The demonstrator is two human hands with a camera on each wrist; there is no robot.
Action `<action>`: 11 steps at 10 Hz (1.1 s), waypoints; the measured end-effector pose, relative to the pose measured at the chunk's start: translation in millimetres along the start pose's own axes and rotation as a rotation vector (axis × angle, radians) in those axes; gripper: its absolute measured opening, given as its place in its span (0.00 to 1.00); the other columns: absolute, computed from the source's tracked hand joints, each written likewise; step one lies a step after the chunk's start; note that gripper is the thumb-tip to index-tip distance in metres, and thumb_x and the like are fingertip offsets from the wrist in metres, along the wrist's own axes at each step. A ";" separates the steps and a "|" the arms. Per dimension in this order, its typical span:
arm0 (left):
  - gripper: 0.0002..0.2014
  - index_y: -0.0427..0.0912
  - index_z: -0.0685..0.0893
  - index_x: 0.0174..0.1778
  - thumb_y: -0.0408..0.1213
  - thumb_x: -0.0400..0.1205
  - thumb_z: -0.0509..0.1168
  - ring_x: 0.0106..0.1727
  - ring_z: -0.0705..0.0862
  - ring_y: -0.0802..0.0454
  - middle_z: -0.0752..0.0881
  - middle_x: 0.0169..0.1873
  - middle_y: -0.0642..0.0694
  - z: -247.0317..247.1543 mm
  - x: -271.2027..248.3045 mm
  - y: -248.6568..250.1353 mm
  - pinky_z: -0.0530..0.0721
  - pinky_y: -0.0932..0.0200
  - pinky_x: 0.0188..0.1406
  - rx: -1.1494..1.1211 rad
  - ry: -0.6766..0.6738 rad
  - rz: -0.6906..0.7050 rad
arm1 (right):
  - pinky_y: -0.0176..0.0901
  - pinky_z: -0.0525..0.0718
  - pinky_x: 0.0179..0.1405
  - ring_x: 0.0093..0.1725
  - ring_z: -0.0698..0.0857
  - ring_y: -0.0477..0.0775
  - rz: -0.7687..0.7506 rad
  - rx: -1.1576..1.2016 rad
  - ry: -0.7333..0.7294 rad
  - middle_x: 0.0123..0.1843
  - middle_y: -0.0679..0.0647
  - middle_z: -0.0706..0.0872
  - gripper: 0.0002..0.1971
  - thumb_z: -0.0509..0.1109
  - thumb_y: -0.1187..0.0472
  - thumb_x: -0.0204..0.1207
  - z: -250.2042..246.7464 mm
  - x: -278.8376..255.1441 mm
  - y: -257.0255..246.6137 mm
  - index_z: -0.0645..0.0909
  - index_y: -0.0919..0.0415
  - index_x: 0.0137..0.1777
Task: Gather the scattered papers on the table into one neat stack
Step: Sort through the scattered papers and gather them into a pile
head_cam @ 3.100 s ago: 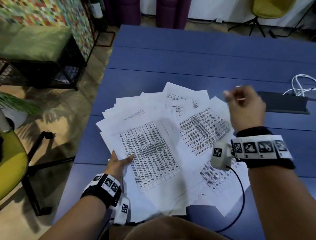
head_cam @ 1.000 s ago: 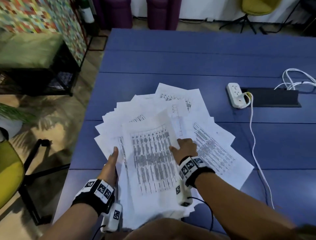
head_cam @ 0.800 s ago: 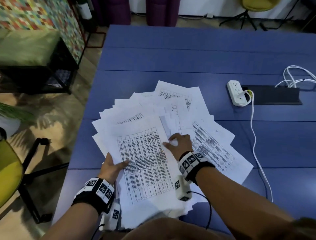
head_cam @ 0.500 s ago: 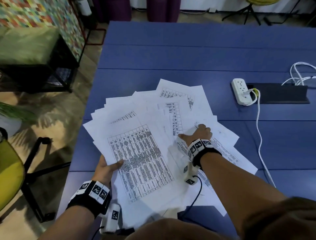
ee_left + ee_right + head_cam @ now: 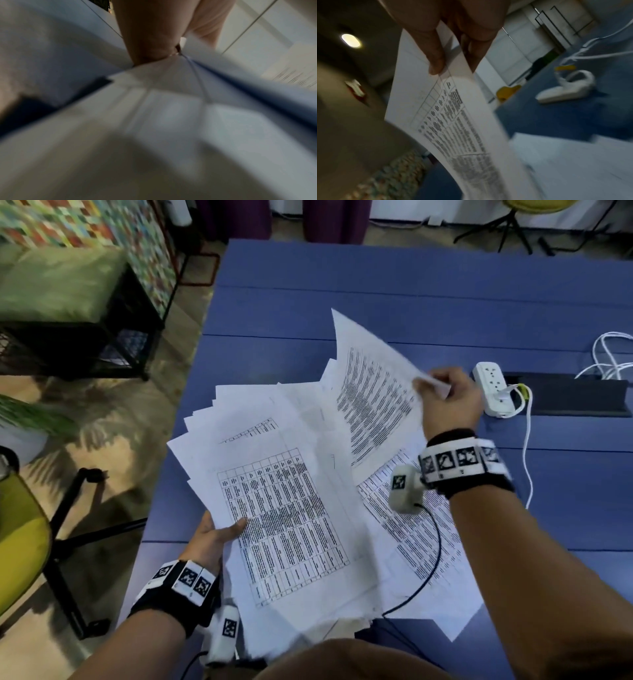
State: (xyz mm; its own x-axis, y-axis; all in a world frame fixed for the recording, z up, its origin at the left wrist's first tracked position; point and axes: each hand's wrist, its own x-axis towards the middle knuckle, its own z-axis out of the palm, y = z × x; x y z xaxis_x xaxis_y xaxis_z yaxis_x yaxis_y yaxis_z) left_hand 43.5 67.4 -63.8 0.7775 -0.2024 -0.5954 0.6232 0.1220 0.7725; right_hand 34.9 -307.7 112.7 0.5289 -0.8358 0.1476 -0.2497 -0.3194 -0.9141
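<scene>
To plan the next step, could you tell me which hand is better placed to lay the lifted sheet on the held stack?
The right hand: it pinches the lifted printed sheet by its corner, above the blue table. The left hand is occupied, gripping the paper stack at its edge.

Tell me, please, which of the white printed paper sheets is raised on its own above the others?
The white sheet with dense print, pinched at its edge by the right hand; the other sheets lie fanned on the blue table.
</scene>
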 end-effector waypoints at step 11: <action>0.34 0.39 0.73 0.73 0.15 0.73 0.71 0.67 0.83 0.43 0.85 0.64 0.41 27.5 -27.8 0.8 0.75 0.42 0.71 0.192 -0.061 0.064 | 0.42 0.83 0.48 0.48 0.82 0.53 0.221 -0.321 -0.565 0.50 0.55 0.83 0.13 0.73 0.65 0.74 34.2 -72.7 87.9 0.79 0.58 0.57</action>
State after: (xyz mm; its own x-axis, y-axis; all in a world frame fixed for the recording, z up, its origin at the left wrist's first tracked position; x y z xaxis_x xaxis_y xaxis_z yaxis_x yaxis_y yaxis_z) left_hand 20.0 46.4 -40.5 0.8048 -0.2589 -0.5340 0.5409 -0.0502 0.8396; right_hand 2.3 -259.8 8.7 0.7582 -0.5634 -0.3283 -0.5820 -0.3577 -0.7303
